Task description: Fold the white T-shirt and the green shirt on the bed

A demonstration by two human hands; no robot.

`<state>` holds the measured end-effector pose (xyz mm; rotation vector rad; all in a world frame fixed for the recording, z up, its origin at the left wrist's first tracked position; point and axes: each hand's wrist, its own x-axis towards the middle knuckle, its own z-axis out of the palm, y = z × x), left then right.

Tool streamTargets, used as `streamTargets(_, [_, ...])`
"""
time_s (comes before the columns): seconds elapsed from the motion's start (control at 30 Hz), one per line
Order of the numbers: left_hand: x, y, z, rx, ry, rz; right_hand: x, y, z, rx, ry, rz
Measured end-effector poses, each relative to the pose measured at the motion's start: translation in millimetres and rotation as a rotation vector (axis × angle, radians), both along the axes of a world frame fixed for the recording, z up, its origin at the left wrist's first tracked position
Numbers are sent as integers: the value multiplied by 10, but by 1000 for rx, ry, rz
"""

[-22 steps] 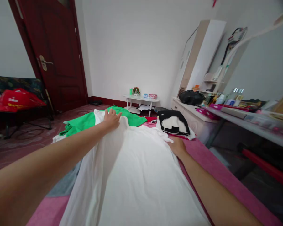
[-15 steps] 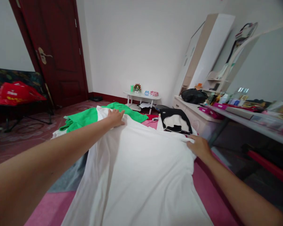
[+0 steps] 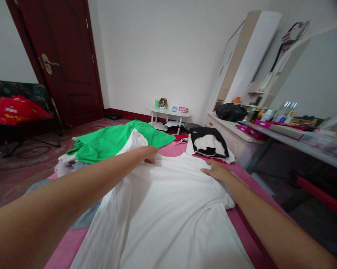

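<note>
a thin white shirt (image 3: 162, 213), rippled with long soft creases, spreads from mid-view to six o'clock over pink cloth (image 3: 64, 248). taken from the shirt's middle, the left hand (image 3: 150, 154) curls down on it near twelve; whether it grips cannot be told. at two o'clock the right hand (image 3: 217, 170) pinches the shoulder fabric. rumpled green cloth (image 3: 109, 140) lies at eleven, a folded black-and-white garment (image 3: 204, 132) at one.

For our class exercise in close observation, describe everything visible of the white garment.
The white garment looks plain, soft and creased, with what seems a short sleeve. It lies spread over the pink cover, overlapping green cloth; its near end leaves the frame. The left hand and right hand touch its far part.
</note>
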<state>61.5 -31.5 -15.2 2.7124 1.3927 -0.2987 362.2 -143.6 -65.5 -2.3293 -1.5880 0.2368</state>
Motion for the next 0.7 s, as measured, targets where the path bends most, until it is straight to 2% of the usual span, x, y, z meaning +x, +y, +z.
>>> streamTargets(0.07, [14, -31, 43, -47, -6, 33, -35, -35, 55, -115, 107, 14])
streamTargets(0.13, [26, -32, 106, -36, -53, 76, -63, -69, 206, -178, 206, 5])
streamTargets(0.2, [38, 13, 190, 41, -140, 125, -80, -64, 411, -54, 381, -34])
streamTargets(0.27, [55, 100, 271, 166, -242, 177, -90, -12, 599, 201, 602, -63])
streamTargets(0.33, [70, 189, 302, 305, -400, 209, -110, 47, 697, 422, 721, -26])
streamTargets(0.37, [70, 213, 288, 356, -484, 193, -132, 58, 702, 466, 729, 10])
streamTargets(0.43, [40, 183, 199, 385, -597, 87, -206, 7, 634, 445, 683, 85])
streamTargets(0.5, [-53, 24, 52, 326, -574, -90, -300, -174, 504, 355, 593, 172])
streamTargets(0.63, [-469, -627, -234, 141, -454, -449, -403, -874, 258, 256, 232, 350])
streamTargets(0.7, [-755, -1019, -309, 55, -446, -544, -384, -1298, 184, 204, 81, 326])
